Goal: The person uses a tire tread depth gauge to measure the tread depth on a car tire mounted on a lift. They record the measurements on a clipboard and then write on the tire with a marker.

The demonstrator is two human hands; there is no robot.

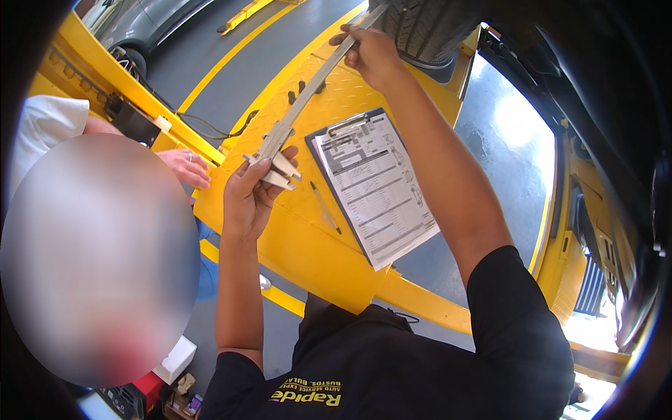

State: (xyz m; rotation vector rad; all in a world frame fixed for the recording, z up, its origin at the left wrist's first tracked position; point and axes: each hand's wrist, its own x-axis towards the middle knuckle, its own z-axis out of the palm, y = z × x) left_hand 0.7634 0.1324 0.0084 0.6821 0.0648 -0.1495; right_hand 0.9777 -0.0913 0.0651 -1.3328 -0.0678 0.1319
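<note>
Vernier caliper [312,89] held aslant above yellow lift runway [294,245]; left hand [246,192] grasping its jaw end, right hand [374,57] gripping the beam's far end near tyre [428,29]; clipboard [371,192] on runway, pen [325,208] just beside it, left

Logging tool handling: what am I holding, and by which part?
A long metal caliper: the left hand grips its jaw end, the right hand its beam farther along.
</note>
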